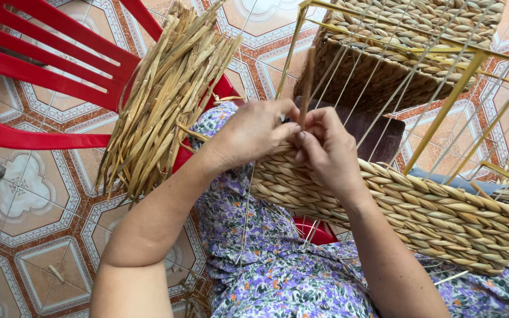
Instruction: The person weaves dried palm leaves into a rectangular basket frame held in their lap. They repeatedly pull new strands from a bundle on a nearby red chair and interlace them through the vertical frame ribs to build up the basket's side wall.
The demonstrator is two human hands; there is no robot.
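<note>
We see both hands pinching one strand (307, 82): left hand (254, 132) fingers closed on it, right hand (325, 150) fingers closed just below. Strand stands upright above the fingers, among frame (443, 112) strings. Woven basket (431, 212) lies under the fingers; straw bundle (166, 94) left of them.

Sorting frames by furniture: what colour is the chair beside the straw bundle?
Red, a slatted plastic chair; the head view shows it plainly.
</note>
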